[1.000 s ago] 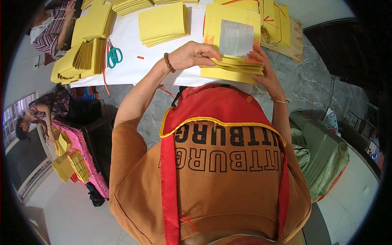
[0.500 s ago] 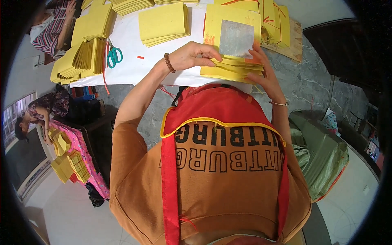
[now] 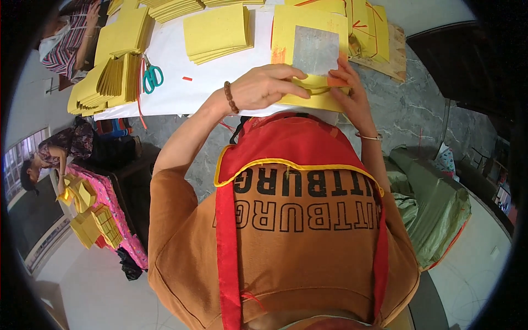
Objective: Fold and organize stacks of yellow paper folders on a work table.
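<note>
A yellow paper sheet [image 3: 280, 33] with a silver-grey square [image 3: 316, 49] and orange smudges lies on top of others at the table's near right. My left hand [image 3: 267, 88], with a brown bead bracelet on the wrist, has its finger and thumb closed about the sheet's near edge. At the right end of that edge, my right hand [image 3: 352, 91] pinches it, fingers above and thumb below. Between the hands the edge is curled up, and more yellow paper shows under it. How many layers each hand holds is hidden.
Left of the hands lie stacked yellow papers [image 3: 214, 30], teal-handled scissors [image 3: 152, 77] and a small red scrap [image 3: 187, 78]. Bundles tied with red string [image 3: 374, 33] stand at the far right. Two other people sit on the left, one beside a pink-covered table [image 3: 118, 220].
My left hand has moved right and turned over the near edge. The sheet's edge, spread in loose layers before, is now curled between my hands. My right thumb has risen toward it.
</note>
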`<state>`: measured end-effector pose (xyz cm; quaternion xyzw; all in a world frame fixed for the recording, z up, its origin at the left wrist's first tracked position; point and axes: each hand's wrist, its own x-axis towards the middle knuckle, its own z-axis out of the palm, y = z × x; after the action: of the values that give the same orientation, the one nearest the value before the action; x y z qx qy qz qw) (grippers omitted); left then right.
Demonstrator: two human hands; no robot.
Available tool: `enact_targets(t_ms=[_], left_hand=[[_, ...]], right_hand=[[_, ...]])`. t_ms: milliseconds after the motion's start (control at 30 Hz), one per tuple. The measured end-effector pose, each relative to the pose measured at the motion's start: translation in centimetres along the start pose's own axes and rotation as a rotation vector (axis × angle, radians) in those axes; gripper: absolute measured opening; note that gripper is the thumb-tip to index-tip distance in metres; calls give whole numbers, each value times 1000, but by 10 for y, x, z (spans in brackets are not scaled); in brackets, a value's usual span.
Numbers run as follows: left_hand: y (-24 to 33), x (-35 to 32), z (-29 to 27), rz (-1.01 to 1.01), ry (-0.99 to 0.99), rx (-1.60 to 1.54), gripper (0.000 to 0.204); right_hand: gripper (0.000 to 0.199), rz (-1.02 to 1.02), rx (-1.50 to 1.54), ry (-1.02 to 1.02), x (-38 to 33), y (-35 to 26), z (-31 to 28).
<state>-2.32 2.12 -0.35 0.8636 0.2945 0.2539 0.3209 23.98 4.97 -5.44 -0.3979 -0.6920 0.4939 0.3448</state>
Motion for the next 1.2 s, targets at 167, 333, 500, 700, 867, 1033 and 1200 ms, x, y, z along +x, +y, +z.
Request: enact_targets(t_ms=[167, 333, 500, 700, 867, 1033, 1200], left_hand=[[21, 5, 12, 8, -34, 409, 38], [9, 7, 13, -4, -64, 407, 49], [2, 8, 9, 31, -53, 356, 50], [-5, 7, 7, 39, -82, 243, 48], [-5, 6, 7, 38, -78, 270, 45], [-10, 6, 5, 40, -57, 195, 36], [-10, 6, 2, 23, 39, 155, 22]], right_hand=[[27, 17, 44, 39, 2, 1, 3], [24, 31, 52, 31, 3, 1, 2], [29, 28, 38, 28, 3, -4, 1], [30, 43, 39, 28, 3, -4, 2], [29, 41, 54, 30, 3, 2, 1], [29, 38, 40, 25, 3, 1, 0], [44, 126, 293, -62, 1, -4, -9]])
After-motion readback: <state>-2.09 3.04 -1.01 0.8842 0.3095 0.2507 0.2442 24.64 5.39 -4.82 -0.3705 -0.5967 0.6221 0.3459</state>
